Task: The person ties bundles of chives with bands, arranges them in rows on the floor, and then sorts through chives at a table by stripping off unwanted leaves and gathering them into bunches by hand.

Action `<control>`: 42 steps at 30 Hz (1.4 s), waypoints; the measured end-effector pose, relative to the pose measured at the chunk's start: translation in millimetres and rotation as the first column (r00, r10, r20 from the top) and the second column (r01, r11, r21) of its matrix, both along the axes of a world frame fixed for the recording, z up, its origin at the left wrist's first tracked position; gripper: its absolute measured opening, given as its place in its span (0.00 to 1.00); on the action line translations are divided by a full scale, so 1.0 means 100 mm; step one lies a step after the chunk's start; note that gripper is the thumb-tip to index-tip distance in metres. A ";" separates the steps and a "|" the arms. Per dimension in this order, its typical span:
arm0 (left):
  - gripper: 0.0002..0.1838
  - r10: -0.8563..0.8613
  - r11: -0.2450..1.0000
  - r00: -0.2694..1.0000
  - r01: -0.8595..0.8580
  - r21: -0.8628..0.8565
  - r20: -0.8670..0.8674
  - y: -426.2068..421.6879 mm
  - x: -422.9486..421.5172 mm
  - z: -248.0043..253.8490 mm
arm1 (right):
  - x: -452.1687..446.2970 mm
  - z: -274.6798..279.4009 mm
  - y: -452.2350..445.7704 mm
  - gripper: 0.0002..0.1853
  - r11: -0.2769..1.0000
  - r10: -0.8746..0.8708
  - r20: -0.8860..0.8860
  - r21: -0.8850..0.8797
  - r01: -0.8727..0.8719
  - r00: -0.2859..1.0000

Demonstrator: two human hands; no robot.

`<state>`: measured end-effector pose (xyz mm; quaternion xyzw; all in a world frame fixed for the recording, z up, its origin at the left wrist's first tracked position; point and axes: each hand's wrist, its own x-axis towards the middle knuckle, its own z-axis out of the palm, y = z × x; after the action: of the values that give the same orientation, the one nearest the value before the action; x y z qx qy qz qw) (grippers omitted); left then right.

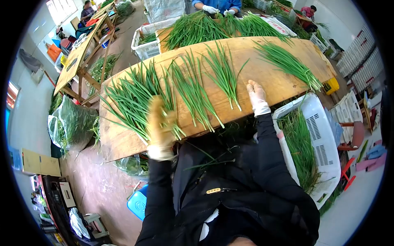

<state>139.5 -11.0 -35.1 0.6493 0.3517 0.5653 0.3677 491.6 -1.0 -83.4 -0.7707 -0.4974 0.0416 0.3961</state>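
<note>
My left hand (160, 129), gloved and smeared by motion, is over the root ends of a wide pile of chives (133, 100) at the left of the wooden table; its grip is unclear. My right hand (257, 96), in a pale glove, rests near the table's front edge with fingers stretched out and nothing in them. Just left of it lies a small bunch of chives (223, 74), apart from the hand. Between that bunch and the pile is a loose spread of chives (195, 92). A thicker bundle of chives (289, 63) lies at the right.
The wooden table (242, 117) spans my front. A white crate (324, 143) of greens stands right of my lap. Across the table, a person in blue sleeves (223, 3) with white gloves handles a chive heap (197, 30). A plastic bag (72, 123) sits on the left floor.
</note>
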 end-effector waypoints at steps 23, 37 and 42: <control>0.36 0.081 0.959 0.932 0.025 -0.284 0.354 0.49 1.08 -0.57 | -1.65 -0.23 0.48 0.24 0.807 0.566 -0.726 0.391 -0.443 0.390; 0.35 -0.171 0.973 0.978 0.187 -0.137 0.121 0.87 2.39 -0.38 | -0.10 0.83 0.09 0.32 0.962 0.153 -0.081 -0.218 -0.168 0.985; 0.40 -0.360 0.863 0.930 0.361 -0.355 0.070 0.61 2.03 -0.56 | 0.28 0.34 -0.38 0.35 0.936 0.138 -0.120 -0.308 -0.169 0.983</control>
<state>342.9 49.6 -91.6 0.6242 0.3218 0.4126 0.5801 519.6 -39.3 -49.4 -0.7803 -0.5231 0.1887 0.2861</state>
